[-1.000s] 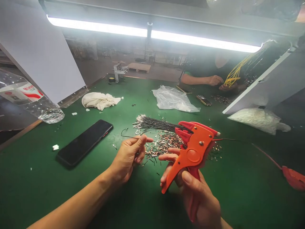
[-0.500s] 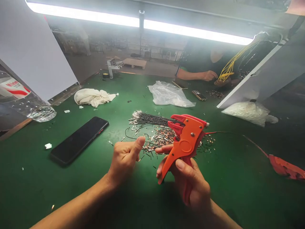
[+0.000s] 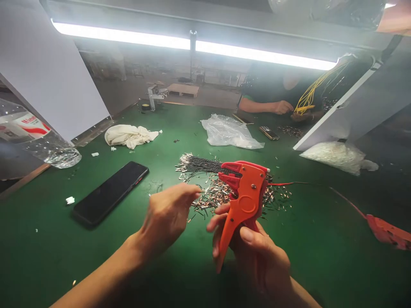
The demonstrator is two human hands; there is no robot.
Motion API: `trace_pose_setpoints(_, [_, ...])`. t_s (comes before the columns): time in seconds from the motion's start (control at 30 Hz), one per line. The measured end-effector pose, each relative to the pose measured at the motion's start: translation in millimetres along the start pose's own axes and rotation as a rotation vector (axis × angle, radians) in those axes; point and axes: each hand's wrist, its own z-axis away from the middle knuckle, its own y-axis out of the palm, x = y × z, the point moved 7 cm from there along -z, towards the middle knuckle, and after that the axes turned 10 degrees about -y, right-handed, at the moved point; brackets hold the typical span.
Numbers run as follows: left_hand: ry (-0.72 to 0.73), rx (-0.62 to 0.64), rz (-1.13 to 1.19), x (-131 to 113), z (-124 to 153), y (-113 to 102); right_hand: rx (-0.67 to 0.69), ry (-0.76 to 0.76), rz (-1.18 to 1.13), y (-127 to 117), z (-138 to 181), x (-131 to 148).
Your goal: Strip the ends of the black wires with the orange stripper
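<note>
My right hand [image 3: 261, 256] is closed round the handles of an orange and red wire stripper [image 3: 244, 196], held upright with its jaws pointing left. My left hand [image 3: 167, 216] reaches rightward, its fingertips just short of a pile of small cut metal and wire pieces [image 3: 216, 194] on the green table [image 3: 321, 265]. Its fingers are gathered and blurred, so I cannot make out whether anything is in them. Behind the pile lies a bundle of thin black wires [image 3: 201, 164] with shiny ends. A red wire [image 3: 289, 184] trails right from behind the stripper.
A black phone [image 3: 111, 192] lies left, a plastic bottle [image 3: 38, 143] and white cloth [image 3: 128, 134] beyond it. A clear bag [image 3: 229, 132] and a white filled bag [image 3: 337, 156] sit farther back. A red object [image 3: 385, 231] lies right. A co-worker's hand [image 3: 282, 107] handles yellow wires [image 3: 308, 96].
My left hand held a thin black wire, curled into a fist, and now stretches toward the pile. The stripper has shifted slightly left and tilted more upright.
</note>
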Motion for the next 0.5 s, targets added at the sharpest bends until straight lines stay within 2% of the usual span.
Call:
trace_pose_setpoints(0.07, [0.005,-0.140,-0.003,-5,-2,-18,0.024,0.042,-0.074,1,2,-3])
trace_pose_setpoints(0.13, [0.027,-0.198,0.009,-10,-4,-27,0.056,0.057,-0.110,2,4,-5])
trace_pose_setpoints(0.33, [0.138,-0.237,0.045,-21,-2,-33,0.117,0.153,-0.081,4,8,-18])
trace_pose_setpoints(0.5, [0.101,-0.236,0.087,-16,-4,-31,0.176,0.148,-0.086,5,8,-25])
